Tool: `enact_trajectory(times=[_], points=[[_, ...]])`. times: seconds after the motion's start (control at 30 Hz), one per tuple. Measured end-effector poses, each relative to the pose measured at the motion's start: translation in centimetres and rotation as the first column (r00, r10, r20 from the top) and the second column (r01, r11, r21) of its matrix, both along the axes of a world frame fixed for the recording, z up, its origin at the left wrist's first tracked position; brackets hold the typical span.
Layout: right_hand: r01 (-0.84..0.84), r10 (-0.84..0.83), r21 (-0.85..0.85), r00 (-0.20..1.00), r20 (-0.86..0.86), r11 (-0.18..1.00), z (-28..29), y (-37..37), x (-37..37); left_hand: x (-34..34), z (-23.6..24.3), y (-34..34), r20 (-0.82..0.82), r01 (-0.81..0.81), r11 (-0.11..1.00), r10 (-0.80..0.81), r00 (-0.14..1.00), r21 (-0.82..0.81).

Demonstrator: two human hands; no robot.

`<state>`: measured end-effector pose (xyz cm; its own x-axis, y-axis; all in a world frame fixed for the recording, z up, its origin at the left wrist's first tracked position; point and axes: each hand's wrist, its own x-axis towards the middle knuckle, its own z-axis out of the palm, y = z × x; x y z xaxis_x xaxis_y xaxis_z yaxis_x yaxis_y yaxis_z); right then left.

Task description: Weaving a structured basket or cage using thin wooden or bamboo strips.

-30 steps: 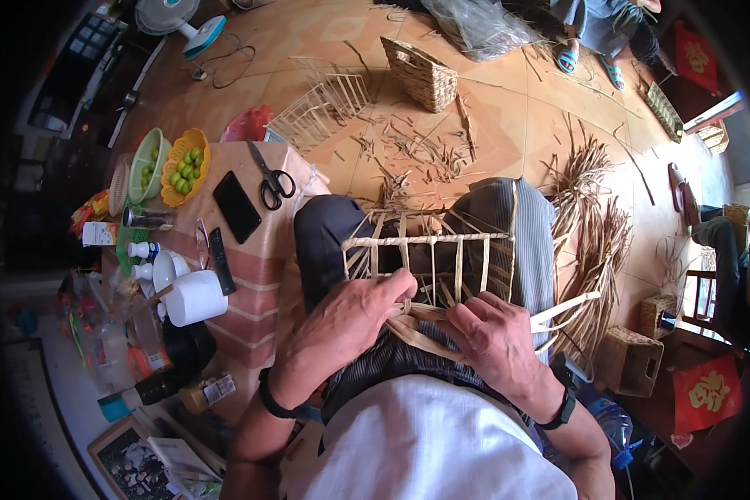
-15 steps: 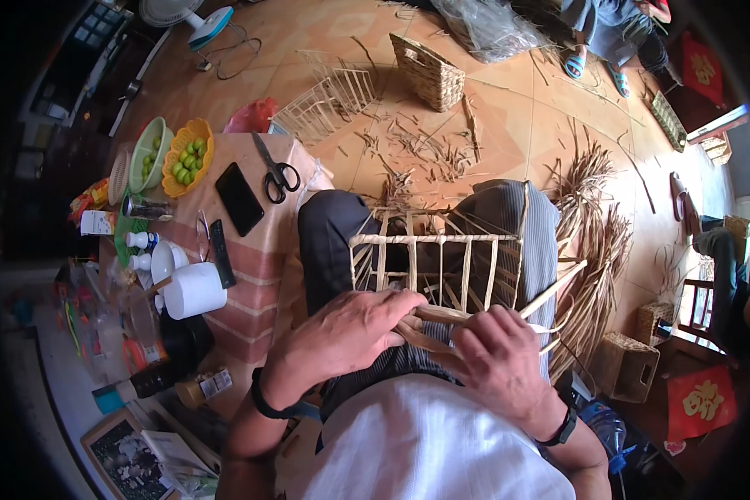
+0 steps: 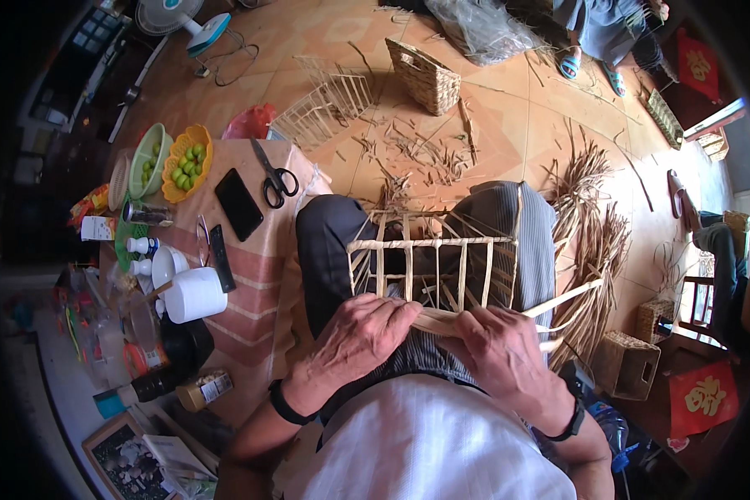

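Observation:
A box-shaped basket frame (image 3: 442, 243), its open ribs wrapped in pale plant fibre, rests on my lap between my knees. Along its near edge runs a flat, tan fibre strip (image 3: 435, 319). My left hand (image 3: 360, 337) pinches the strip and the edge at the left, thumb pointing right. My right hand (image 3: 507, 350) is closed on the same strip a little to the right, fingers curled over it. Loose strip ends (image 3: 565, 296) stick out to the right past the right hand. My fingers hide part of the near side of the frame.
Left of me, a cloth-covered table (image 3: 254, 287) carries scissors (image 3: 277, 179), a phone (image 3: 239, 204), a yellow fruit bowl (image 3: 185, 171) and a white tub (image 3: 196, 294). Bundled dry stalks (image 3: 596, 250) lie right of my knee. A woven basket (image 3: 423, 77) and scraps lie ahead; another person's feet (image 3: 570, 67) are beyond.
My left hand has drawn back, its fingers now curled in a pinch with the thumb forward. The strip lies flatter along the edge, and the loose end at right sticks out farther.

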<state>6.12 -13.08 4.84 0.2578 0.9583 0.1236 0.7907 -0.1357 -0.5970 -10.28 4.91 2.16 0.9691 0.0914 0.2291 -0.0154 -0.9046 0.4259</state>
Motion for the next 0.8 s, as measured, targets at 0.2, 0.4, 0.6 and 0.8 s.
enact_trajectory(times=[0.2, 0.4, 0.6, 0.8], points=[[0.189, -0.21, 0.094, 0.907, 0.364, 0.978, 2.9, -1.5, 5.1, 0.0, 0.2, -0.2, -0.153, -0.074, 0.996, 0.067, 0.986, -0.042], [0.173, -0.194, 0.231, 0.979, 0.07, 0.957, 2.3, -2.0, 1.7, 0.2, 0.3, -0.6, -0.142, -0.086, 0.996, 0.088, 0.986, 0.019], [0.164, -0.402, -0.441, 0.749, -0.527, 0.882, -0.3, -2.4, -0.1, 0.1, 0.4, -0.9, -0.14, -0.129, 0.99, 0.119, 0.983, -0.061], [0.167, -0.385, -0.359, 0.156, -0.91, 0.918, -1.3, -3.2, -0.8, -0.2, -0.2, -1.0, -0.059, -0.156, 0.981, 0.15, 0.987, -0.114]])
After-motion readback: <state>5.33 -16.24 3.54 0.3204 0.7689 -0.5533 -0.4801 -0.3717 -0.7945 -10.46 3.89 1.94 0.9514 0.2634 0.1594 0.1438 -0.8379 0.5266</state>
